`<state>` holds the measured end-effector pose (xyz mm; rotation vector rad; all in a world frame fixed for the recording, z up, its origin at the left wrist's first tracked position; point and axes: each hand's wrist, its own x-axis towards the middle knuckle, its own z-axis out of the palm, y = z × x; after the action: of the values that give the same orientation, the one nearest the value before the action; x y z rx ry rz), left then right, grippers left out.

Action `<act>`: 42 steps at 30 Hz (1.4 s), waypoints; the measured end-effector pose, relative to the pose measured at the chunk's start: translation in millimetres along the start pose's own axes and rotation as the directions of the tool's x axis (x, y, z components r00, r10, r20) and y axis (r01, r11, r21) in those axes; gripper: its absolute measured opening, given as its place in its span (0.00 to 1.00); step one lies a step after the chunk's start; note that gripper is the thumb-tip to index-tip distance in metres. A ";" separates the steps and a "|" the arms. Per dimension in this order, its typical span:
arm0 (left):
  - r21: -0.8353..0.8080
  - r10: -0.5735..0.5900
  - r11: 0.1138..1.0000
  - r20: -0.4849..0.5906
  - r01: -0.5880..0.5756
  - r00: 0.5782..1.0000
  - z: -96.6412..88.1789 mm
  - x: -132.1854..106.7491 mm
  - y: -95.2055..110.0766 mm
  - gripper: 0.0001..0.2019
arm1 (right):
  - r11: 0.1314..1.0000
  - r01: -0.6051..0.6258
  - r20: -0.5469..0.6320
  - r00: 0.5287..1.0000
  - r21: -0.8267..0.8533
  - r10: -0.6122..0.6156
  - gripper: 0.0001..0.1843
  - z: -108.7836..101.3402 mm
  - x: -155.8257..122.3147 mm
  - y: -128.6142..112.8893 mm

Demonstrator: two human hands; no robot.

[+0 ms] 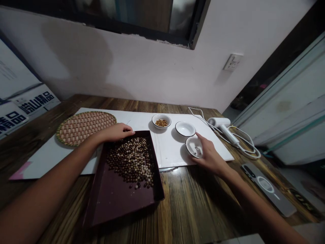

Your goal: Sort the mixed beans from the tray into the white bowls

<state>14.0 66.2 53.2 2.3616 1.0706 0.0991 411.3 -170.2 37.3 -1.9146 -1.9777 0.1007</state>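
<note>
My left hand (118,132) grips the far left rim of a shallow dark maroon box (119,206), its thumb lying along the edge and its fingers curled. Many small round beads (134,159), brown, tan and cream, are spread over the far part of the box floor. On the right, my right hand (209,154) is wrapped round the side of a small white bowl (189,145) holding a few small whitish pieces. Just behind it stands a white dark-rimmed bowl (185,128) with nothing visible inside. A similar bowl (161,126) farther left contains golden-brown beads.
A white board (167,152) lies under the bowls, with a woven oval tray (85,127) on its left. A white hair dryer (225,130) with its looped cord and a phone (269,188) are on the right of the wooden table (177,203). Printed cartons (22,101) stand at left.
</note>
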 end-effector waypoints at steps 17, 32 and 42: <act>-0.061 0.019 0.998 -0.020 -0.020 1.000 -2.1 -3.5 6.2 0.21 | 0.973 0.198 -0.027 0.980 0.120 -0.196 0.52 32.2 40.8 -71.6; 0.067 -0.021 0.997 -0.166 0.033 0.986 4.7 0.7 7.4 0.24 | 0.876 0.460 0.379 0.792 0.147 -0.479 0.14 -10.9 94.7 -182.0; 0.052 -0.011 0.998 -0.179 0.020 0.984 3.3 0.2 9.6 0.23 | 0.783 0.622 0.500 0.676 0.008 -0.542 0.15 43.7 103.0 -191.3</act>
<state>21.6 59.7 55.2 2.4283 1.1888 0.2853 216.5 -73.3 79.6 -1.3037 -2.9386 0.2623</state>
